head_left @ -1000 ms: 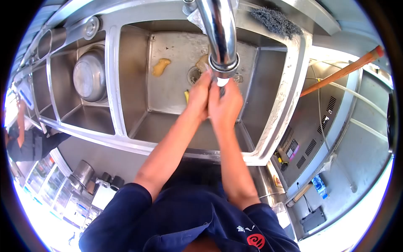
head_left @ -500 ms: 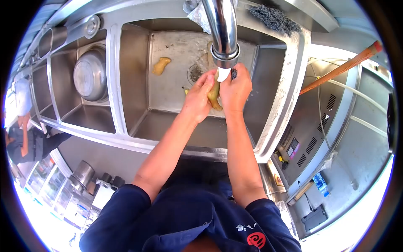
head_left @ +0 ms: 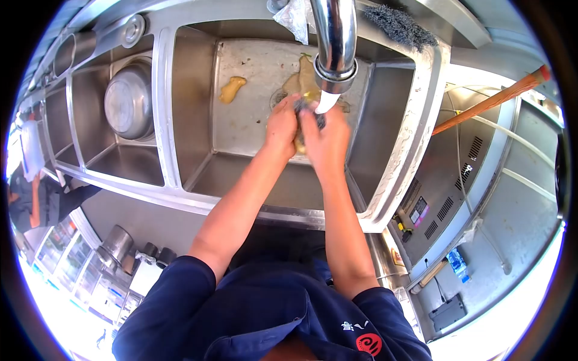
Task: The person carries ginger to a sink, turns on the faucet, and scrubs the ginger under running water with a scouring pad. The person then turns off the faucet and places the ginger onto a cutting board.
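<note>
My left hand is closed around a knobbly yellow root, which looks like ginger and is mostly hidden by my fingers. Pressed to it is a dark grey steel wool scrubber, gripped in my right hand, which is slightly blurred. Both hands are low in the steel sink, beneath the tap, and white water runs down by my right hand. Another yellow root piece lies on the sink floor to the left. Larger brownish-yellow pieces lie beyond my hands, near the partly hidden drain.
An upturned metal bowl sits in the left basin. Dark steel wool lies on the sink's back rim at right. A wooden handle slants beside the sink. A person stands at far left.
The scrubber has come over the root between my hands, and my right hand has shifted left and closer to my left hand. The view has shifted slightly, uncovering more pieces near the drain.
</note>
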Action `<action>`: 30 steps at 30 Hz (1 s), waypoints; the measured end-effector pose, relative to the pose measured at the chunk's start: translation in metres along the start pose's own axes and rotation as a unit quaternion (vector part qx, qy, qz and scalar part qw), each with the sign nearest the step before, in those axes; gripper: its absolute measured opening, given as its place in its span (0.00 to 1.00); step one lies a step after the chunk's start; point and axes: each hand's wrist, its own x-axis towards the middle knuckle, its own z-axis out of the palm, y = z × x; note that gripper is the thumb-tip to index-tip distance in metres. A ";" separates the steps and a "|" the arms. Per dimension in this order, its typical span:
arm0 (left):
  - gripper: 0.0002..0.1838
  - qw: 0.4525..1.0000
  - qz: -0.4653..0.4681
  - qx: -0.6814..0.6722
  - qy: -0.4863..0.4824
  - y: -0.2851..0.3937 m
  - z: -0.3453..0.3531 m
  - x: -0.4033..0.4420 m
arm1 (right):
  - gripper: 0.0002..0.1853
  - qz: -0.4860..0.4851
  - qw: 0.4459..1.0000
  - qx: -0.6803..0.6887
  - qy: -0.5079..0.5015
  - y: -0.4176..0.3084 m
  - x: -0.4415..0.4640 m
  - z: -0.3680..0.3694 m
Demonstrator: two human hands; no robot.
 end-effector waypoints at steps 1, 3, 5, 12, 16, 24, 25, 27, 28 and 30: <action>0.19 1.000 -0.028 0.005 -0.010 0.010 0.007 -0.005 | 0.07 -0.014 0.999 0.022 -0.035 -0.002 -0.008 -0.005; 0.18 0.998 -0.027 0.058 -0.016 0.009 0.015 -0.016 | 0.06 -0.022 0.999 0.022 -0.031 -0.003 -0.008 -0.012; 0.17 0.999 0.005 0.003 -0.053 -0.010 0.012 -0.020 | 0.06 -0.040 0.998 -0.046 0.014 0.005 0.006 -0.014; 0.16 0.999 -0.021 0.024 -0.018 0.003 0.021 -0.019 | 0.06 -0.066 0.997 0.023 0.042 0.010 -0.002 -0.019; 0.17 0.997 0.004 0.064 -0.032 -0.004 0.011 -0.011 | 0.07 -0.090 0.995 -0.030 -0.018 0.005 0.014 -0.020; 0.24 0.988 0.015 0.154 -0.016 0.013 0.004 -0.010 | 0.12 0.130 0.974 0.176 -0.056 0.020 0.030 -0.010; 0.22 0.996 -0.005 0.085 -0.005 0.014 0.006 -0.015 | 0.12 0.102 0.983 0.144 -0.050 0.028 0.028 -0.006; 0.20 0.997 -0.025 -0.030 -0.063 0.011 -0.003 -0.018 | 0.11 0.129 0.970 0.201 -0.039 0.034 0.033 -0.008; 0.20 0.989 0.004 -0.014 -0.144 0.010 -0.009 -0.024 | 0.10 0.169 0.952 0.252 -0.047 0.024 0.033 -0.013; 0.21 0.977 0.013 -0.040 -0.211 0.008 -0.015 -0.029 | 0.08 0.192 0.939 0.284 -0.018 0.022 0.029 -0.014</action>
